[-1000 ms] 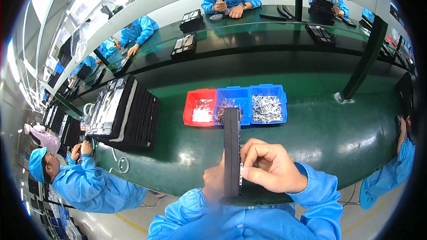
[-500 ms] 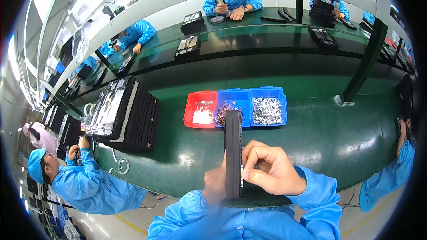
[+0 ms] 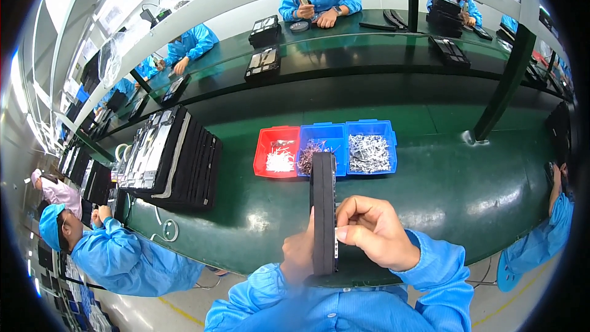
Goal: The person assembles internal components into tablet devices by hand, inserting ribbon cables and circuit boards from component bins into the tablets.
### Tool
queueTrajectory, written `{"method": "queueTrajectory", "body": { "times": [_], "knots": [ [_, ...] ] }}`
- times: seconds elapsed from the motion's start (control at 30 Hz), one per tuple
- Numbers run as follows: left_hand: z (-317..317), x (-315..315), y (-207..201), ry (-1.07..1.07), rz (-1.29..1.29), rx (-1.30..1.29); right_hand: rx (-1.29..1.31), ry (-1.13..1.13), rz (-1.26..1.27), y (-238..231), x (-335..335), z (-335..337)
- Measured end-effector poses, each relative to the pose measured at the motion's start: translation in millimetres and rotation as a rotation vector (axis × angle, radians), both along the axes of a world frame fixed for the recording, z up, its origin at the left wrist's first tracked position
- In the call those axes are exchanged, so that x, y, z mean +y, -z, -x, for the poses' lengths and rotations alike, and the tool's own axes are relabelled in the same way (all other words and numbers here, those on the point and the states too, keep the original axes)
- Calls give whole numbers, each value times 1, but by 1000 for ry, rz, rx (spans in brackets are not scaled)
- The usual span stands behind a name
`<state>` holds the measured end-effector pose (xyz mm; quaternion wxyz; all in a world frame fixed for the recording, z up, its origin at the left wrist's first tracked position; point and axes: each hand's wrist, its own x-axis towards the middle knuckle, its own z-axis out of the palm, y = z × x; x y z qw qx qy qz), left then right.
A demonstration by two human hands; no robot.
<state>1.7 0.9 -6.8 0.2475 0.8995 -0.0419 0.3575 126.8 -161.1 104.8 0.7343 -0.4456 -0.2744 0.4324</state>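
Observation:
A thick black slab-like tray (image 3: 323, 221) stands on its edge in front of my chest, seen almost edge-on, with small metallic and white parts along its right side. My left hand (image 3: 296, 252) grips it from the left; most of those fingers are hidden behind it. Against its right face, the thumb and forefinger of my right hand (image 3: 378, 233) are pinched together, but what is between them is too small to name. Beyond the tray stand a red bin (image 3: 261, 154) of white slim pieces, a blue bin (image 3: 335, 128) of brownish pieces, and another blue bin (image 3: 392, 147) of silvery pieces.
A tall stack of black trays (image 3: 193, 166) with metallic parts stands on the green table (image 3: 442, 178) at left. A dark post (image 3: 507, 86) rises at right. A coworker in blue (image 3: 123, 252) sits at left; a track behind carries another tray (image 3: 263, 64).
My right hand's pinched fingertips have moved slightly up along the tray's right face. The tray on the far track has shifted a little right. The left coworker's hands have moved.

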Motion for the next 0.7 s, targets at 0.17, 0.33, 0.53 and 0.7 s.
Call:
{"method": "queueTrajectory", "body": {
  "times": [0.17,0.33,0.53,0.7],
  "knots": [
    [-6,-3,-1,47,23,-80,14,46,-17,-3,2,4],
    [-5,-5,-3,58,17,-60,-6,99,-53,7,0,13],
    [-9,-5,-9,43,-11,-99,-174,237,-279,33,3,37],
    [-7,-6,-14,8,-43,-39,-106,159,-245,30,2,24]
  ]
}}
